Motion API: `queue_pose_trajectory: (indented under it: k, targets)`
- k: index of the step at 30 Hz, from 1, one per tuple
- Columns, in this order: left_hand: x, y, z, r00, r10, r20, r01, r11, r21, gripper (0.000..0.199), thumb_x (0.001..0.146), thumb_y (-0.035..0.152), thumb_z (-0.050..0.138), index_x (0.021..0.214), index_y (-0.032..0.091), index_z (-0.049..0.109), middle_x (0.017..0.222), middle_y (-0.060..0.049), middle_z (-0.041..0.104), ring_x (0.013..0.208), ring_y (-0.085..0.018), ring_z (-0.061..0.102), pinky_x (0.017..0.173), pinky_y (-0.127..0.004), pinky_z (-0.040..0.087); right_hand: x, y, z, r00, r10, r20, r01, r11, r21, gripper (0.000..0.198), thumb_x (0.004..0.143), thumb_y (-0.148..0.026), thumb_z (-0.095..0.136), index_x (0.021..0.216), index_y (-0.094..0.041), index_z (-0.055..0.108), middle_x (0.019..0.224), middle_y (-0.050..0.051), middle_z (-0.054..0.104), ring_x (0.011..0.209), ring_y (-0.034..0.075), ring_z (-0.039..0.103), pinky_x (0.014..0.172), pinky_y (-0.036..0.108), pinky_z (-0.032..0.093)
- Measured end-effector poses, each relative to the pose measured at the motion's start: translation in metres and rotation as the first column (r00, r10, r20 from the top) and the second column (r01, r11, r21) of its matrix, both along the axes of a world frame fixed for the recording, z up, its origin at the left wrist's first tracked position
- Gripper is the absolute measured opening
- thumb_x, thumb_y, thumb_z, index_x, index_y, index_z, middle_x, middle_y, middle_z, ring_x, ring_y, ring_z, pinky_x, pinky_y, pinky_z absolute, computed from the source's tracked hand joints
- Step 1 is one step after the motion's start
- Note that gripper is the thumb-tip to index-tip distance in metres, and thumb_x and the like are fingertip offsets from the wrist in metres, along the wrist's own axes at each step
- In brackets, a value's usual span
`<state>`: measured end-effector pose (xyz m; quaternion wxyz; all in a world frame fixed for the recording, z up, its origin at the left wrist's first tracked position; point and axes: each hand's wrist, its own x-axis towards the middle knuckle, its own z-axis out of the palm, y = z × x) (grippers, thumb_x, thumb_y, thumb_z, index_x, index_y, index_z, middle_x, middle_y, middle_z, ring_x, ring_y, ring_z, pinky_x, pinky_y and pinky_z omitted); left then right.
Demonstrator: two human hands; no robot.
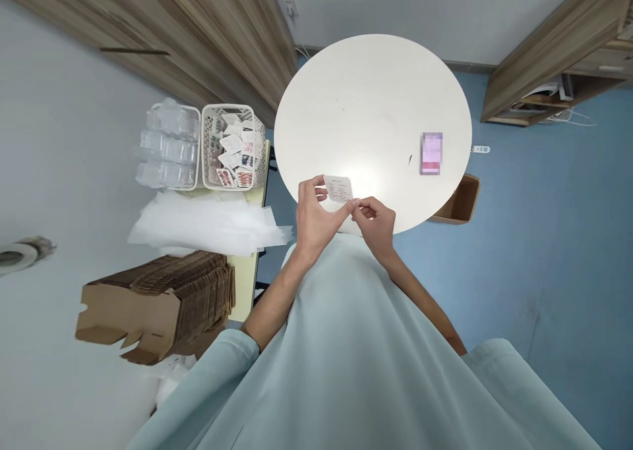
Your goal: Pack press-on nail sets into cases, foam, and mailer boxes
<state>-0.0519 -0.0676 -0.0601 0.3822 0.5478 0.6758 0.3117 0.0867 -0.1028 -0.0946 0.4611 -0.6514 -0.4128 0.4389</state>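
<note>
While the left hand [315,221] supports a small white rectangular card with printed lines [339,189] at its left edge and lower corner, the right hand [378,222] meets the left thumb at the card's lower right corner with its fingertips pinched together. Both hands are grasping the card, which is located over the near edge of the white oval counter [376,94]. A blurred pink-and-purple rectangular item [431,152] lies on the right part of this surface. At the left, a white perforated plastic basket [260,148] contains small printed packets [230,144]. Beside it stand stacked clear plastic containers [168,151]. Nearer the person are translucent white sheets [208,223], followed by a row of folded brown cardboard boxes [148,311].
</note>
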Motion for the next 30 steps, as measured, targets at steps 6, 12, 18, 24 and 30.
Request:
queue_pose_trajectory:
  k: [6, 12, 18, 24, 30]
  targets:
    - [-0.039, 0.01, -0.014, 0.908, 0.022, 0.419, 0.069, 0.977, -0.202, 0.074, 0.076, 0.049, 0.095, 0.14, 0.021, 0.07, 0.142, -0.014, 0.068, 0.122, -0.03, 0.072, 0.108, -0.047, 0.059, -0.012, 0.004, -0.006, 0.955, 0.183, 0.234, -0.243, 0.933, 0.264, 0.027, 0.104, -0.053, 0.07, 0.103, -0.027, 0.077, 0.099, 0.006, 0.08, 0.092, 0.023, 0.075, 0.078, 0.039, 0.065]
    - [-0.101, 0.036, -0.02, 0.528, 0.036, 0.848, 0.477, 0.814, -0.332, 0.058, 0.077, 0.054, 0.094, 0.119, 0.015, 0.082, 0.13, -0.019, 0.079, 0.125, -0.039, 0.074, 0.11, -0.051, 0.057, -0.023, 0.028, 0.009, 0.828, 0.416, 0.375, -0.512, 0.835, 0.204, 0.078, 0.098, -0.059, 0.079, 0.166, -0.037, 0.048, 0.162, 0.008, 0.061, 0.148, 0.034, 0.058, 0.118, 0.056, 0.057]
    - [-0.157, 0.047, -0.031, 0.379, 0.066, 0.923, 0.556, 0.781, -0.284, 0.056, 0.077, 0.051, 0.096, 0.117, 0.014, 0.083, 0.127, -0.019, 0.08, 0.125, -0.041, 0.075, 0.11, -0.051, 0.059, -0.076, 0.043, 0.025, 0.759, 0.488, 0.431, -0.598, 0.784, 0.164, 0.072, 0.103, -0.049, 0.076, 0.168, -0.037, 0.047, 0.157, 0.007, 0.065, 0.144, 0.032, 0.062, 0.121, 0.054, 0.055]
    - [-0.217, 0.056, -0.062, 0.464, 0.147, 0.874, 0.427, 0.827, -0.366, 0.046, 0.088, 0.045, 0.089, 0.122, 0.015, 0.08, 0.134, -0.017, 0.078, 0.133, -0.034, 0.071, 0.117, -0.047, 0.055, -0.132, 0.067, -0.016, 0.658, 0.513, 0.551, -0.63, 0.776, 0.031, 0.072, 0.103, -0.042, 0.073, 0.169, -0.03, 0.046, 0.162, 0.011, 0.062, 0.146, 0.034, 0.061, 0.123, 0.055, 0.054]
    - [-0.276, 0.06, -0.086, 0.671, 0.251, 0.697, 0.181, 0.857, -0.483, 0.05, 0.092, 0.041, 0.084, 0.135, 0.02, 0.071, 0.155, -0.017, 0.067, 0.139, -0.029, 0.068, 0.126, -0.047, 0.047, -0.154, 0.085, -0.082, 0.549, 0.584, 0.598, -0.569, 0.785, -0.244, 0.079, 0.097, -0.028, 0.075, 0.169, -0.021, 0.046, 0.164, 0.017, 0.06, 0.153, 0.038, 0.056, 0.126, 0.06, 0.049]
